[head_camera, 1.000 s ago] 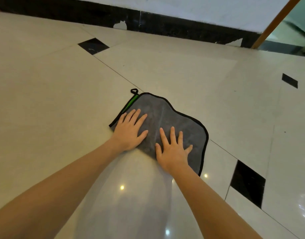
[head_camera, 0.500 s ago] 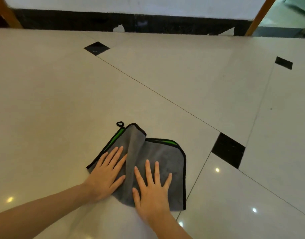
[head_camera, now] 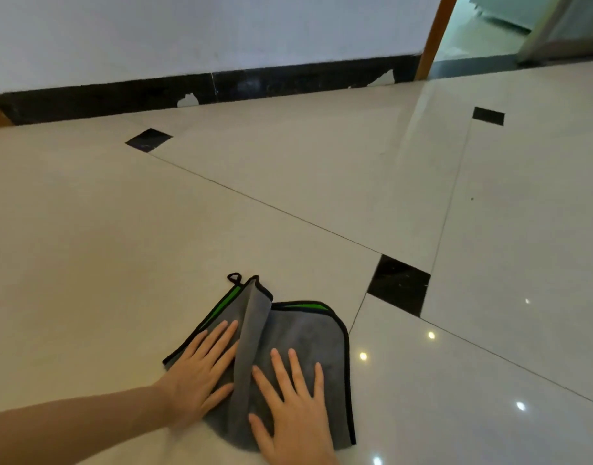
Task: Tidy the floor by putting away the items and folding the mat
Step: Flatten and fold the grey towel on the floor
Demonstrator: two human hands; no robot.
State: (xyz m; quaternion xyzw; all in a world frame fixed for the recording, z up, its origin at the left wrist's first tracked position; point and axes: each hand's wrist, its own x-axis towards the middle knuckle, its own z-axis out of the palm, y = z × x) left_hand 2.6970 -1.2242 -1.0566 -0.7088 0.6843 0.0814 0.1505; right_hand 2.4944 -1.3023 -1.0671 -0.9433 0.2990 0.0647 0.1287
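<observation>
No readable writing or brand on anything in frame.

Lower left: bare forearm enters from the frame edge, elbow cut off. Left hand [head_camera: 201, 370] lies flat, fingers straight and slightly spread, pressing the left part of the grey mat [head_camera: 308, 333]; it grasps nothing.

Lower centre: mat on the cream tiled floor [head_camera: 86, 246], black binding, green strips at its upper edges, small black loop [head_camera: 234, 277] at the top corner. A raised ridge of cloth runs between the two hands; what lies under it is hidden.

Right hand [head_camera: 293, 407] also flat with extended fingers on the mat's right part, wrist cut off by the bottom edge.

Right: black inset tile [head_camera: 399, 285] near the mat. Open floor extends to the black skirting [head_camera: 120, 99] and wooden door frame [head_camera: 434, 35], upper right.
</observation>
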